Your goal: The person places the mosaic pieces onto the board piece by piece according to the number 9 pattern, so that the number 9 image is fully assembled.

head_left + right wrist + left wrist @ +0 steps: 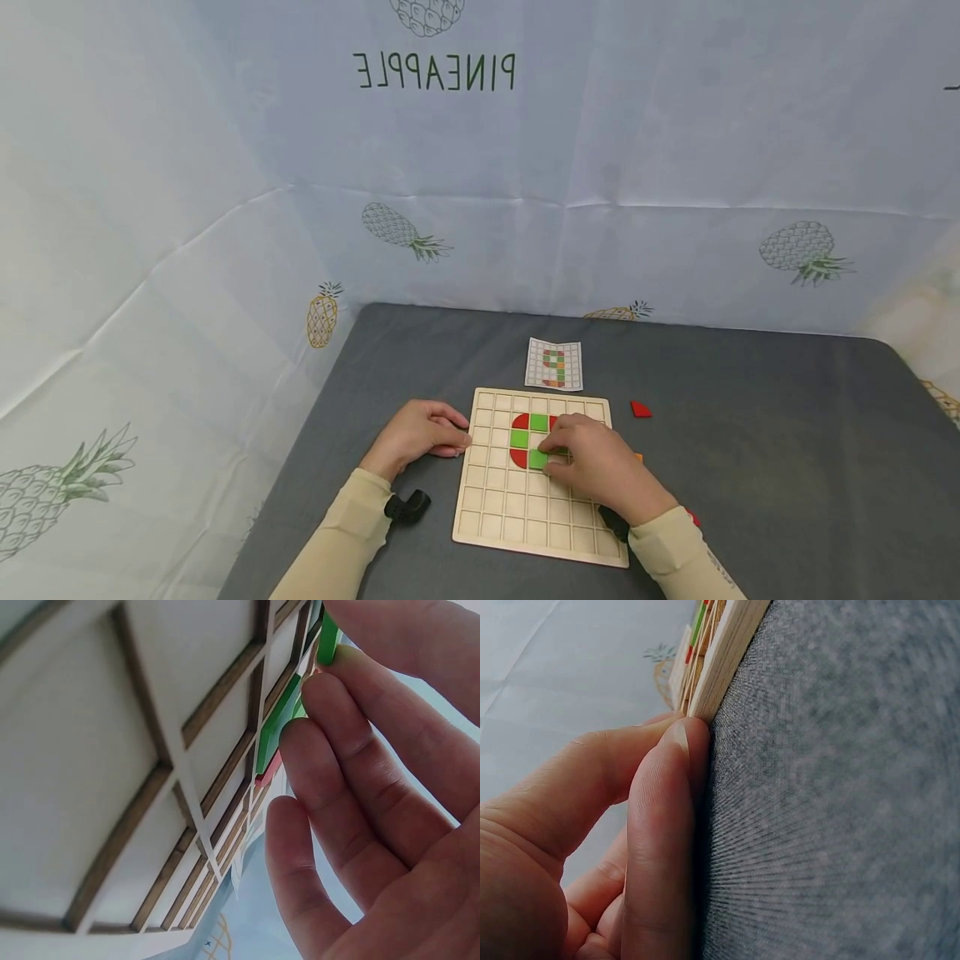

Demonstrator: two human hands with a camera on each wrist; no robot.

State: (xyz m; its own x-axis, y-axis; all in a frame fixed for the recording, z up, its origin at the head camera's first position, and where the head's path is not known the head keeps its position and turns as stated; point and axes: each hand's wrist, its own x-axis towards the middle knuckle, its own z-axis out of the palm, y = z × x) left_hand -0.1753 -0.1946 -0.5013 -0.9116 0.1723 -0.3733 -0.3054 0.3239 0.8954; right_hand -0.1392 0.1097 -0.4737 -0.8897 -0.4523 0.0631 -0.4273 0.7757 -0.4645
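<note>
A wooden grid board lies on the dark cloth, with red quarter-round and green square tiles set in its upper middle. My left hand pinches the board's left edge between thumb and finger, seen close in the left wrist view. Over the board, my right hand has a green tile between thumb and index finger; the other fingers are loosely bent. Below it in the right wrist view, another green tile sits at the grid. The right hand hides part of the pattern in the head view.
Beyond the board lies a printed pattern card. Right of the board is a loose red quarter-round tile; an orange piece and another red piece show partly behind the right arm. A pineapple-print curtain hangs behind the table.
</note>
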